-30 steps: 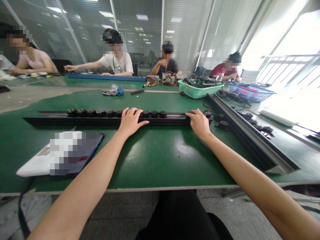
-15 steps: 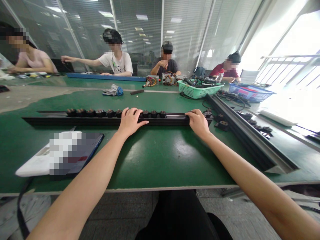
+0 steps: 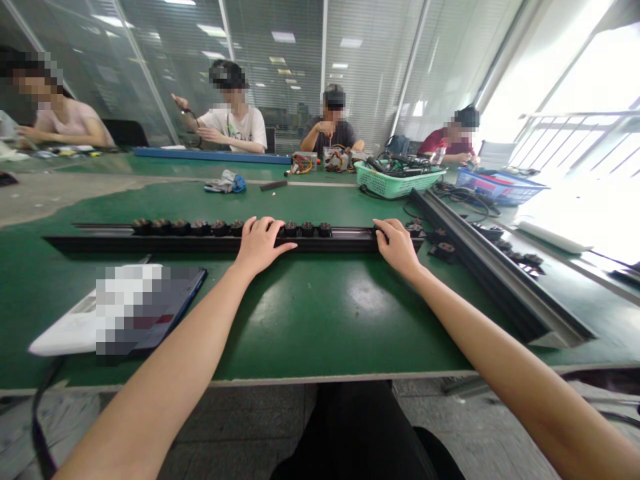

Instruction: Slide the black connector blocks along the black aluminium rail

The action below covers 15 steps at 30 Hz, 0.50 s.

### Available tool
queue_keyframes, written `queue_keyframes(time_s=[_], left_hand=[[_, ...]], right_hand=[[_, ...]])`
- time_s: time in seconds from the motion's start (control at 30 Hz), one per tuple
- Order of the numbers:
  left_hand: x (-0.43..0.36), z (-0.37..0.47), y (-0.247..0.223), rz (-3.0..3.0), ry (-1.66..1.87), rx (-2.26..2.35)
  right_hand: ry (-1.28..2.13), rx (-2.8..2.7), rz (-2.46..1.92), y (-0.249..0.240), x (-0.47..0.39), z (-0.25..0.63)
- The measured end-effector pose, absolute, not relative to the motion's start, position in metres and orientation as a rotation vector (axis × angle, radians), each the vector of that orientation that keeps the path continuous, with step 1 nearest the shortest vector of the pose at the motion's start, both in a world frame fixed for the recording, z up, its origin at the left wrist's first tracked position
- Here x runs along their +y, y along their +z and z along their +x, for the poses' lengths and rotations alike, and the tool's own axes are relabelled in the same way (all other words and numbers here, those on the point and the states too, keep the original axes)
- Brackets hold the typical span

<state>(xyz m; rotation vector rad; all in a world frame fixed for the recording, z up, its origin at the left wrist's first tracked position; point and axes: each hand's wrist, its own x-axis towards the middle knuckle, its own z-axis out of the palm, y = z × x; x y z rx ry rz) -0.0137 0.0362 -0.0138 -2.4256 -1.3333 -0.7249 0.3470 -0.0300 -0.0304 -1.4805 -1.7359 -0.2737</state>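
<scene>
A long black rail (image 3: 330, 245) lies across the green table in front of me, with a row of small black socket modules (image 3: 221, 228) set along its channel. My left hand (image 3: 263, 243) curls over the middle of this row, fingers on the far side and thumb along the front edge. The pieces beneath its palm are hidden. Near the rail's right end, my right hand (image 3: 395, 245) has thumb and forefinger round a small black module (image 3: 379, 233), mostly covered by the fingers. Between the hands, part of the channel shows bare metal.
A second black rail (image 3: 500, 267) slants along the right, loose modules (image 3: 443, 249) beside it. A white device and a dark phone-like slab (image 3: 187, 300) lie at front left. A green basket (image 3: 400, 183) of cables and a blue basket (image 3: 500, 187) stand behind. Several people sit opposite.
My right forefinger has lifted and parted slightly from the thumb, and a black module shows between them. My left hand stays put. Across the table, one person's outstretched arm has drawn in.
</scene>
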Motion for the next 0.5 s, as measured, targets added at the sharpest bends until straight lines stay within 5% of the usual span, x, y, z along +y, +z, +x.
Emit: queue_keyframes(time_s=[0.5], left_hand=[[0.0390,-0.0148,-0.0156,-2.411,-0.708,-1.319]], right_hand=[[-0.303,-1.728,-1.532,-0.0307,-0.0291,0.3435]])
